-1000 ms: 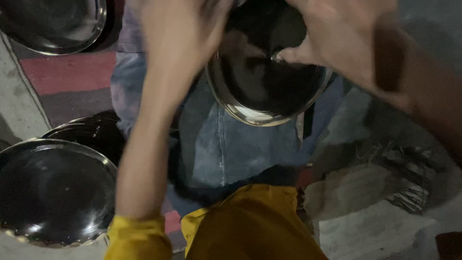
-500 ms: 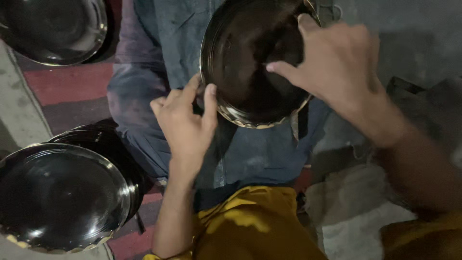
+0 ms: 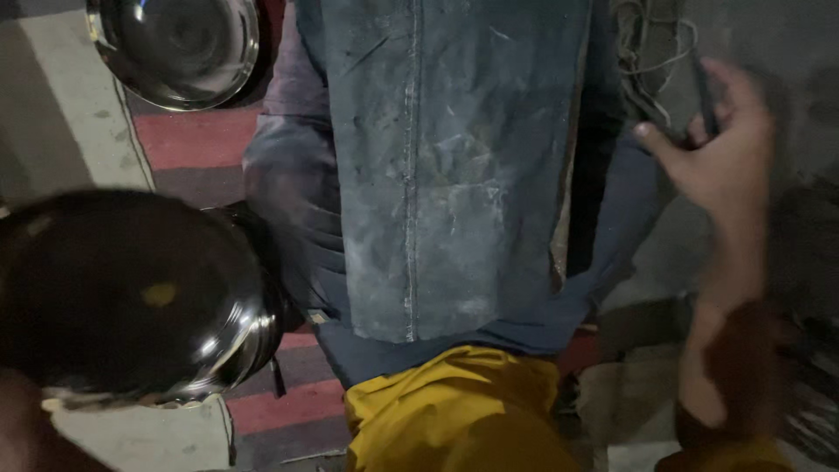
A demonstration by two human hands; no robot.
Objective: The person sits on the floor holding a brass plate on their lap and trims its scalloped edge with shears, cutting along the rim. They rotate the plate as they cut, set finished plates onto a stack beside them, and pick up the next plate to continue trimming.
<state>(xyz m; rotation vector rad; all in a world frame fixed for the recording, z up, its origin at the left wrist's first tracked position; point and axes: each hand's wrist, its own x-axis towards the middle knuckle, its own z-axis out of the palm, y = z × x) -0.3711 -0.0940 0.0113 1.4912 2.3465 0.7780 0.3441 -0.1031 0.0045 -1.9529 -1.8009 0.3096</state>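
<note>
At the near left, a dark steel bowl (image 3: 131, 293) fills the lower corner, beside the denim-covered lap (image 3: 437, 201). The left hand is hidden at the frame edge, so its grip cannot be told. On the right, the forearm is raised and the right hand (image 3: 717, 157) is loosely curled, a thin dark tool (image 3: 706, 96) pinched in its fingers. Farther off, a second steel bowl (image 3: 179, 48) lies on the floor at upper left.
</note>
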